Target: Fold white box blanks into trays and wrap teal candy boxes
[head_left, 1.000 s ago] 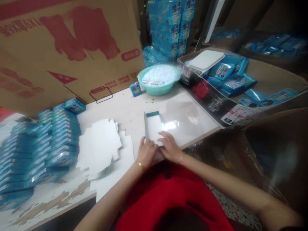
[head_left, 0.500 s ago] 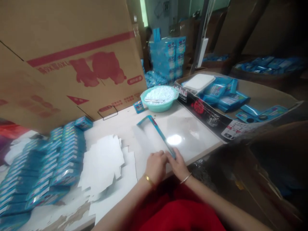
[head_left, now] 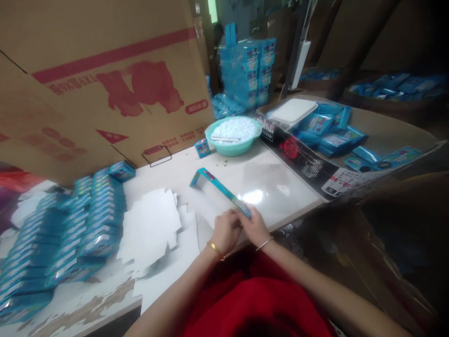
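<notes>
Both my hands meet at the table's near edge on one flat blue printed carton blank [head_left: 220, 188]. My left hand [head_left: 225, 231] is curled, fingers pinching the blank's near end. My right hand [head_left: 255, 225] grips the same end from the right. The blank stands on its long edge and runs away from me, its far flap bent over. A spread pile of white flat carton blanks [head_left: 154, 229] lies just left of my left hand.
Stacks of folded blue boxes [head_left: 84, 220] fill the left of the white table [head_left: 273, 187]. A teal bowl of white pellets [head_left: 233, 133] and a small blue box [head_left: 202, 147] stand at the back. A big cardboard box [head_left: 105, 79] rises behind; a carton of blue packets [head_left: 329, 131] sits right.
The blank lay flat, white side up, a second ago; my hands have folded it up onto its edge, blue printed side showing. The camera has tilted up slightly.
</notes>
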`<state>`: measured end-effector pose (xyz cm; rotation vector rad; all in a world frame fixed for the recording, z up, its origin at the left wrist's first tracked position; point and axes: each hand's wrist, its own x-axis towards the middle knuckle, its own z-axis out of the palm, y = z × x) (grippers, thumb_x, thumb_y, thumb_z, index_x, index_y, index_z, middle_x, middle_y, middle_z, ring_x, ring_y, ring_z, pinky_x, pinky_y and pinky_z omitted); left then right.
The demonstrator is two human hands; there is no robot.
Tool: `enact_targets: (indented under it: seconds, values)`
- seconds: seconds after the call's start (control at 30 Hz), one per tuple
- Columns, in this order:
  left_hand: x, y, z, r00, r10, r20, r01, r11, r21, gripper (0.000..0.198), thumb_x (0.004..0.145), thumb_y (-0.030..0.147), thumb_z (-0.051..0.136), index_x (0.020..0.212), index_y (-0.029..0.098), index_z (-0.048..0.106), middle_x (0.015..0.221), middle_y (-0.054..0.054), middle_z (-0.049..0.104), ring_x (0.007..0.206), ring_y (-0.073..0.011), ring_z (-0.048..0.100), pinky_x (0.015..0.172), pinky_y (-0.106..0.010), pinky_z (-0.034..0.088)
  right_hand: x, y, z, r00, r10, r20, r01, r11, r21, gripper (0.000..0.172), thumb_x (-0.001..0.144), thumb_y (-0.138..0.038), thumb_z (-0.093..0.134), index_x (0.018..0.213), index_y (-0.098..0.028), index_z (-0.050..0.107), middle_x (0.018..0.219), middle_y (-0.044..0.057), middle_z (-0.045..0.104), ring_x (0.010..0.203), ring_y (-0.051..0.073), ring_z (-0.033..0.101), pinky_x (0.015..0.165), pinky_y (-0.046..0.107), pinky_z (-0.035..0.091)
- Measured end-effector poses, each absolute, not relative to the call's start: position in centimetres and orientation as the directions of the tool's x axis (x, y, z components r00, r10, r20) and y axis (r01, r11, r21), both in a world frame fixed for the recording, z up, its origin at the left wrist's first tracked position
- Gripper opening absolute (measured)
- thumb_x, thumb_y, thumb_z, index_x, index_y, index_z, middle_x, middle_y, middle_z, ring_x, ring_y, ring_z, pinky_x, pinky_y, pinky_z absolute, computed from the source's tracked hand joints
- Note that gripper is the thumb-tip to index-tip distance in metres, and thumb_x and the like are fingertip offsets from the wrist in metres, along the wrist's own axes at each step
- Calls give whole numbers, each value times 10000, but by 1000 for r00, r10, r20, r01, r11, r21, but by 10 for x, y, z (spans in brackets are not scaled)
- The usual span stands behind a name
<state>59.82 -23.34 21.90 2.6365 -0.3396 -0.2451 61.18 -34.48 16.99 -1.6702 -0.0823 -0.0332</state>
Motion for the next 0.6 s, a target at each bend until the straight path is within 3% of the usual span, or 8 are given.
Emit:
enact_targets:
  seconds: [0.1, 0.2, 0.3, 0.33, 0.43, 0.53, 0.6]
  values:
    - [597, -233, 221, 929, -344, -139, -241, -845, 478, 243, 854, 182, 463, 1033, 207, 626, 1075, -54, 608, 989, -192, 573, 853, -326, 423, 619, -348, 167, 994, 94, 58, 71, -142, -987, 356, 837, -516, 522, 978, -195, 588, 780, 8, 642, 738, 179, 602, 675, 279, 492]
    - [597, -220, 237, 866, -473, -162, -353, -809, 470, 284, 851, 365, 533, 1068, 203, 619, 1046, -61, 626, 972, -206, 576, 930, -369, 390, 638, -362, 162, 984, 179, 22, 61, -212, -975, 316, 827, -491, 534, 804, -190, 627, 660, -8, 619, 663, 175, 595, 624, 276, 487]
    - [602, -192, 252, 809, -571, -137, -500, -793, 349, 647, 692, 573, 663, 1216, 212, 544, 1176, -100, 580, 1116, -284, 497, 1044, -490, 239, 667, -385, 156, 974, 226, -15, 55, -298, -953, 339, 807, -496, 563, 697, -182, 629, 579, -10, 596, 565, 162, 562, 560, 274, 471]
    - [606, -183, 254, 801, -580, -148, -517, -795, 317, 658, 701, 571, 655, 1239, 213, 526, 1195, -110, 567, 1120, -287, 489, 1032, -492, 248, 678, -393, 154, 969, 244, -24, 59, -328, -943, 342, 786, -501, 592, 675, -180, 628, 560, -11, 590, 539, 156, 548, 542, 270, 464]
    - [619, -164, 246, 764, -597, -243, -510, -790, 340, 284, 890, 393, 458, 1017, 213, 638, 983, -74, 626, 917, -204, 558, 863, -360, 386, 704, -410, 149, 951, 305, -44, 95, -427, -899, 340, 730, -502, 664, 634, -179, 621, 521, -23, 567, 504, 139, 517, 518, 255, 453]
    - [639, -163, 227, 730, -620, -288, -493, -769, 407, 317, 919, 295, 379, 794, 194, 652, 822, -34, 625, 759, -144, 548, 716, -260, 395, 716, -414, 153, 953, 303, 2, 172, -534, -828, 304, 707, -482, 702, 735, -186, 637, 633, -6, 610, 600, 160, 551, 617, 280, 480]
    - [656, -167, 214, 712, -625, -320, -463, -761, 455, 277, 896, 300, 429, 769, 182, 644, 762, -9, 623, 701, -121, 539, 670, -226, 393, 709, -411, 159, 959, 269, 88, 236, -590, -772, 326, 769, -454, 662, 926, -169, 636, 876, 73, 649, 814, 220, 584, 791, 350, 471]
